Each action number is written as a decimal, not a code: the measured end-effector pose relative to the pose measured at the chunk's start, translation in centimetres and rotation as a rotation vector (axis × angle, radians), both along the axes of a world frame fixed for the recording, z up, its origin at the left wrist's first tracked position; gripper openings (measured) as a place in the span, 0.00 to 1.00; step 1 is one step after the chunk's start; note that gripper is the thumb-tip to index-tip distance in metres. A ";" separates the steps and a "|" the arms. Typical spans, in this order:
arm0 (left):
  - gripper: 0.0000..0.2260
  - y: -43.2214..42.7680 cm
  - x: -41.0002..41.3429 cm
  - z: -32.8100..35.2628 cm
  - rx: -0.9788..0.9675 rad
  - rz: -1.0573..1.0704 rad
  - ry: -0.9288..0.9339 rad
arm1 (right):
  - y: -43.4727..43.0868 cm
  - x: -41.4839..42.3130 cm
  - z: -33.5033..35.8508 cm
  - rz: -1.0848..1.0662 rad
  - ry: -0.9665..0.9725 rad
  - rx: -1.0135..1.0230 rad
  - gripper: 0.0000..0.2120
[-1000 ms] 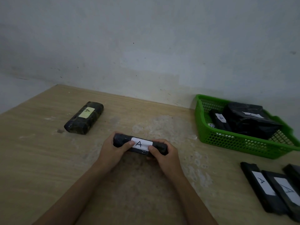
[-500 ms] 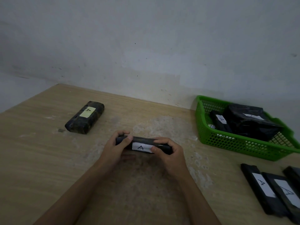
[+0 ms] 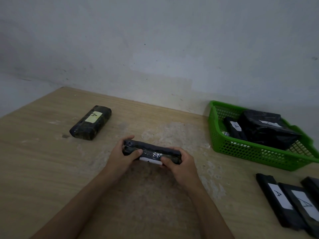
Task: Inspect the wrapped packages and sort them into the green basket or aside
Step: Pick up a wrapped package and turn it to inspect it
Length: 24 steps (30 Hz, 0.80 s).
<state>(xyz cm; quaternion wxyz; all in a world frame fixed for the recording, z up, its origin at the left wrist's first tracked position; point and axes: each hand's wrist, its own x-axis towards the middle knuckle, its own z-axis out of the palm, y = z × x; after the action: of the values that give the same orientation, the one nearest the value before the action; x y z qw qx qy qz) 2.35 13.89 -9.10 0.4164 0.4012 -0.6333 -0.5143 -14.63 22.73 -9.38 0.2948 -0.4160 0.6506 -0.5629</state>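
Package [image 3: 151,151] rolled toward person in hands [image 3: 120,156]; white label [image 3: 150,160] now mostly turned under.

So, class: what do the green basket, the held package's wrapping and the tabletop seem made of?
Green basket: likely moulded plastic, uniform colour, lattice walls. Held package: dark wrap under glossy clear film; it glints. Table: matt wood-grain, worn patchy; wood or laminate, unclear.

Wooden table [image 3: 43,169]: green basket [image 3: 255,153] at right, lone labelled package [image 3: 90,122] far left, black packages [image 3: 276,200] near right.
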 end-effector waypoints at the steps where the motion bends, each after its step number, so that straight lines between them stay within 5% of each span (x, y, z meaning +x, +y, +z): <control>1: 0.22 0.0 0.0 0.0 -0.011 -0.005 -0.013 | 0.0 0.0 0.1 0.004 0.013 -0.008 0.13; 10: 0.21 0.1 0.2 0.1 -0.017 -0.078 -0.024 | 0.2 0.2 0.7 -0.059 -0.132 -0.033 0.01; 16: 0.10 0.3 -0.4 0.6 0.347 -0.104 0.172 | 0.8 -0.5 1.5 0.084 -0.148 -0.103 0.07; 24: 0.07 0.0 0.0 0.3 0.076 -0.037 -0.073 | 0.6 -0.2 1.2 0.008 -0.089 -0.025 0.03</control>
<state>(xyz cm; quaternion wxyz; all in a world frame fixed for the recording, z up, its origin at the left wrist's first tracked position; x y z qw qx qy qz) 2.39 13.93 -8.78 0.3678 0.4237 -0.6354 -0.5305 -14.88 23.32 -8.17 0.3206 -0.3968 0.6278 -0.5880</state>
